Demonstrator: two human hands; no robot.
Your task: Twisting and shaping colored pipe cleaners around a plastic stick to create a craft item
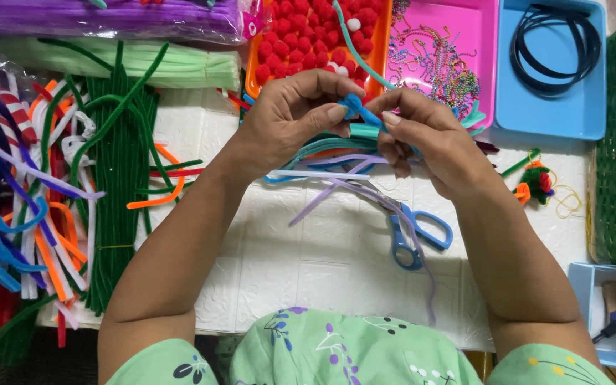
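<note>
White textured counter carries everything. Above the blue-handled scissors, left hand and right hand each close a pinching grip on one blue pipe cleaner, just below the orange tray of red pompoms.

Both hands pinch blue pipe cleaner, prob. twisting.

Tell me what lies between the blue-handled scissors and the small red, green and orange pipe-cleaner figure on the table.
In the head view, only the right hand's forearm crosses between the scissors and the figure.
</note>
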